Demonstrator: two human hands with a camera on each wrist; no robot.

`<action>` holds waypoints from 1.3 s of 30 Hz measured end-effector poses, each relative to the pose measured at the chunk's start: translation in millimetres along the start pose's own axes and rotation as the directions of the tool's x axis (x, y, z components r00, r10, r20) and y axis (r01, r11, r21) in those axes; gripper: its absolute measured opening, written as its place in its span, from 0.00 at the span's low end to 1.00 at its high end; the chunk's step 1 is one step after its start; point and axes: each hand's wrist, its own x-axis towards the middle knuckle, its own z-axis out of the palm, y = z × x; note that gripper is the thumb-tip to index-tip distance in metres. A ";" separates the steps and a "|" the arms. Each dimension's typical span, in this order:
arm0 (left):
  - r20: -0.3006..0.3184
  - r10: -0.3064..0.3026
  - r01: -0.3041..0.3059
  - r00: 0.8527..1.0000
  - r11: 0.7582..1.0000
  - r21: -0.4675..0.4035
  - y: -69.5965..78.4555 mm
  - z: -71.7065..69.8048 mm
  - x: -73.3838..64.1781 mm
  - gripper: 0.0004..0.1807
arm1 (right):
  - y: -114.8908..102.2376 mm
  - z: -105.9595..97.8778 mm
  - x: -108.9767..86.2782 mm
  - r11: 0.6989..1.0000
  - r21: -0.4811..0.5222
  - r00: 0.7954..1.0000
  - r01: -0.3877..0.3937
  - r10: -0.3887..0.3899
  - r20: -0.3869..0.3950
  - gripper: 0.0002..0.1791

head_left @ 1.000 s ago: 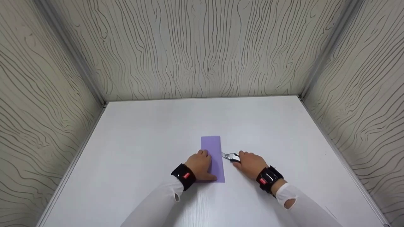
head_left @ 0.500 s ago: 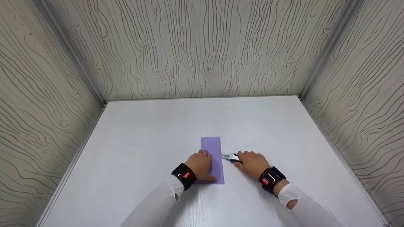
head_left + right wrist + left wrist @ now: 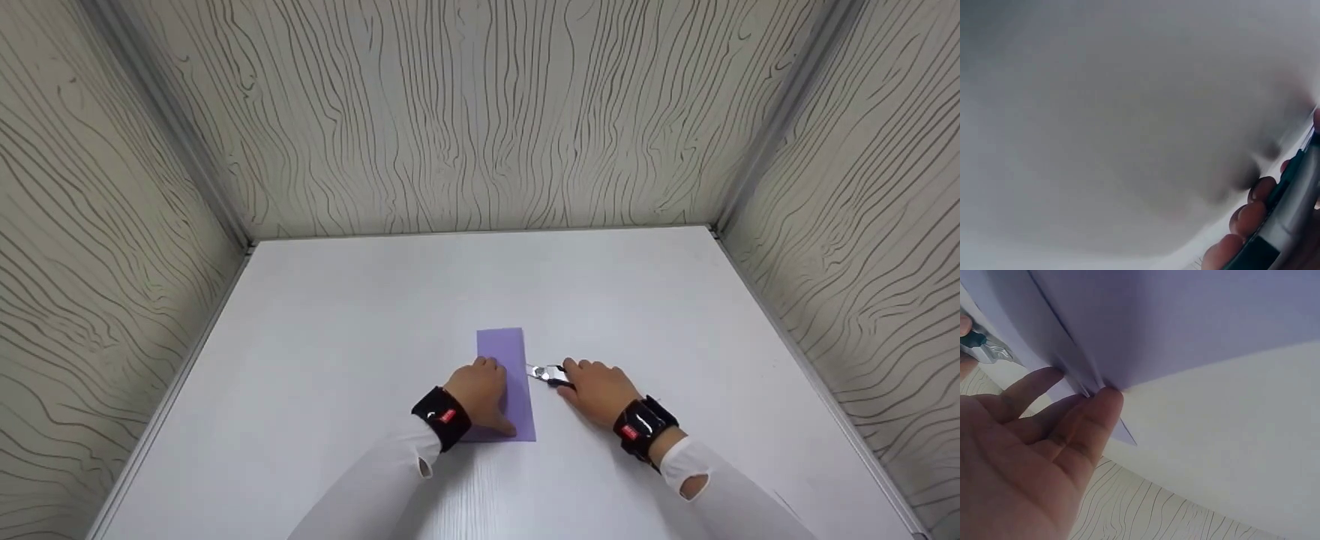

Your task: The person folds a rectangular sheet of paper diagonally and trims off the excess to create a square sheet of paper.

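A folded sheet of purple paper point(image 3: 501, 343) lies on the white table in front of me. My left hand point(image 3: 478, 392) rests on its left part and presses it down. In the left wrist view, the fingertips touch the paper point(image 3: 1213, 315) beside a crease where layers meet. To the right of the sheet, my right hand point(image 3: 600, 391) grips a utility knife point(image 3: 556, 374) with a silver and dark body. The knife's metal tip meets the right folded edge; I cannot tell whether it lies between the layers. The right wrist view shows curled fingers point(image 3: 1249, 218) around the handle.
The white table point(image 3: 360, 300) extends around the sheet on every side. Wood-grain patterned panels point(image 3: 480, 112) stand behind it and at both sides, with grey metal posts in the corners. Black bands point(image 3: 442, 418) circle both wrists.
The purple paper has slid slightly toward me along the knife's tip. My left hand has shifted a little to the right; the right hand and the knife stay almost in place.
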 end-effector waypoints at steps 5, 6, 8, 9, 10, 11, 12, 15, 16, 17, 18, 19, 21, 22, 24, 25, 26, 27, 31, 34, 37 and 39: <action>0.007 0.012 -0.011 1.000 1.000 -0.006 -0.9 -1.4 -1.4 0.55 | -2.0 -2.5 0.7 1.000 0.010 1.000 0.017 -0.017 -0.003 0.21; 0.010 0.012 -0.012 1.000 1.000 -0.008 -1.0 -1.6 -1.4 0.54 | -2.2 -2.6 0.9 1.000 0.006 1.000 0.021 -0.021 -0.003 0.21; 0.019 0.011 -0.011 1.000 1.000 -0.013 -1.3 -1.8 -1.6 0.55 | -2.5 -3.0 1.3 1.000 0.000 1.000 0.018 -0.018 -0.004 0.21; 0.022 0.010 -0.010 1.000 1.000 -0.015 -1.3 -1.8 -1.7 0.55 | -2.5 -3.1 1.4 1.000 -0.006 1.000 0.012 -0.012 -0.004 0.21; 0.024 0.010 -0.009 1.000 1.000 -0.018 -1.3 -1.8 -1.7 0.55 | -2.3 -3.0 1.4 1.000 -0.013 1.000 0.003 -0.003 -0.002 0.21; 0.026 0.010 -0.009 1.000 1.000 -0.020 -1.3 -1.9 -1.9 0.55 | -2.4 -3.2 1.2 1.000 -0.019 1.000 -0.005 0.005 0.001 0.21; 0.026 0.009 -0.009 1.000 1.000 -0.023 -1.2 -2.0 -2.0 0.55 | -2.8 -3.8 1.0 1.000 -0.020 1.000 -0.014 0.014 0.004 0.20; 0.025 0.009 -0.008 1.000 1.000 -0.028 -1.0 -2.4 -2.6 0.55 | -4.5 -5.2 1.1 0.999 -0.014 0.999 -0.033 0.033 0.010 0.21; 0.025 0.009 -0.008 1.000 1.000 -0.027 -0.8 -2.5 -2.8 0.55 | -5.5 -5.9 1.3 0.999 -0.012 0.999 -0.035 0.035 0.010 0.22; 0.022 0.009 -0.008 1.000 1.000 -0.027 -0.8 -2.5 -3.0 0.55 | -6.4 -6.4 1.4 0.999 -0.009 0.999 -0.037 0.037 0.010 0.22; 0.022 0.009 -0.009 1.000 1.000 -0.026 -0.8 -2.3 -3.1 0.55 | -6.8 -6.1 1.6 0.999 -0.008 0.999 -0.037 0.037 0.008 0.22; 0.020 0.010 -0.009 1.000 1.000 -0.025 -0.7 -2.1 -3.2 0.55 | -7.1 -6.1 1.9 0.999 -0.007 0.999 -0.038 0.038 0.005 0.23; 0.019 0.011 -0.011 1.000 1.000 -0.017 -0.7 -1.4 -3.2 0.55 | -6.3 -4.9 1.9 0.999 -0.012 0.999 -0.034 0.034 -0.002 0.23; 0.019 0.011 -0.011 1.000 1.000 -0.013 -0.7 -0.9 -3.0 0.56 | -5.4 -4.0 1.8 0.999 -0.014 0.999 -0.032 0.032 -0.004 0.23; 0.023 0.013 -0.012 1.000 1.000 -0.009 -0.9 0.2 -2.2 0.57 | -3.5 -2.2 1.6 1.000 -0.013 1.000 -0.028 0.027 -0.011 0.22; 0.023 0.014 -0.014 1.000 1.000 -0.007 -0.9 0.3 -2.1 0.58 | -2.8 -1.6 1.7 1.000 -0.011 1.000 -0.025 0.025 -0.013 0.22; 0.022 0.016 -0.016 1.000 1.000 -0.003 -1.0 0.3 -2.3 0.57 | -2.0 -0.6 1.8 1.000 -0.012 1.000 -0.021 0.021 -0.013 0.22; 0.019 0.018 -0.018 1.000 1.000 0.000 -1.0 0.1 -2.4 0.56 | -1.7 -0.1 2.1 1.000 -0.013 1.000 -0.017 0.017 -0.012 0.22; -0.001 0.027 -0.027 1.000 1.000 0.016 -0.9 -1.8 -3.7 0.53 | -0.8 0.3 3.9 1.000 -0.019 1.000 -0.002 0.001 -0.004 0.20; -0.001 0.030 -0.030 1.000 0.999 0.019 -0.4 -2.4 -4.4 0.53 | 0.2 -0.9 3.8 1.000 -0.018 1.000 -0.002 0.002 -0.002 0.19; 0.013 0.028 -0.028 1.000 1.000 0.012 0.1 -3.2 -4.6 0.53 | 0.6 -2.1 3.6 1.000 -0.012 1.000 -0.011 0.011 -0.003 0.19; 0.018 0.027 -0.027 0.999 1.000 0.009 0.2 -4.0 -4.3 0.53 | 0.3 -2.7 4.3 1.000 -0.008 1.000 -0.007 0.007 -0.008 0.19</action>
